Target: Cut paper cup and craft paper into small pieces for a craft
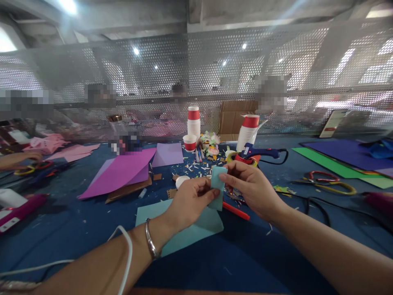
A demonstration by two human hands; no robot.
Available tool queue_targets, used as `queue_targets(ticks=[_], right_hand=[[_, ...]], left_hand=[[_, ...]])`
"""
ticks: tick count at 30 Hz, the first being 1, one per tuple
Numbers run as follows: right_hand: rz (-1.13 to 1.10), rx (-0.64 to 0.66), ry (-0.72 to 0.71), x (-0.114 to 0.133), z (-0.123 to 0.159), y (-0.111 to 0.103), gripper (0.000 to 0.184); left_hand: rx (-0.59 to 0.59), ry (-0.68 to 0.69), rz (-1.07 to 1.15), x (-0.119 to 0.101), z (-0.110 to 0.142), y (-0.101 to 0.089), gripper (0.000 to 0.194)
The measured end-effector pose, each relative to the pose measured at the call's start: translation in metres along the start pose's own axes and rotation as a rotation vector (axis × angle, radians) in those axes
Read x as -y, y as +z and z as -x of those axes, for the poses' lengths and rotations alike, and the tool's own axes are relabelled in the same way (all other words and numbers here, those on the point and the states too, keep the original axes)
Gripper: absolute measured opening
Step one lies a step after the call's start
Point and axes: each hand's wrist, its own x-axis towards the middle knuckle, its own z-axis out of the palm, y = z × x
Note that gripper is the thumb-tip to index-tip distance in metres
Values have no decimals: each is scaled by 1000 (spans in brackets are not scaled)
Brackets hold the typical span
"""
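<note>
A small light-blue paper strip is held upright between both hands over the middle of the table. My left hand, with a silver bangle on its wrist, pinches the strip's lower left side. The thumb and fingers of my right hand are closed on its upper right edge. Below my left hand lies a larger light-blue paper sheet, partly covered by that hand and forearm. A red pen-like stick rests on the table just under my right hand.
Behind my hands are a glue gun, stacked paper cups and scattered paper scraps. Purple paper lies left; scissors and a green sheet lie right. A white cable crosses my left forearm. Another person's hand is at far left.
</note>
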Motion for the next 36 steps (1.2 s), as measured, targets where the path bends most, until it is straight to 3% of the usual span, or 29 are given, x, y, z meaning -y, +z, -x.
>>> queue_targets(ticks=[8,13,18,24,32,36], right_hand=[[-26,-23,-21,1,0,0,23],[-30,-46,-26,1,0,0,24],[-20,-51,-25,0,0,0,23],[-39,-26,6,-2,0,-2,24],[-65,11,56,-1,1,-1,31],[-55,2,57,0,0,-2,32]], left_hand=[[14,11,-48,3,1,0,28],[35,1,4,-1,2,1,20],[128,-6,110,-2,5,2,14],[217,-84,184,-5,7,2,23],[238,-60,108,-3,7,-2,29],[138,-34,-12,-1,5,-1,25]])
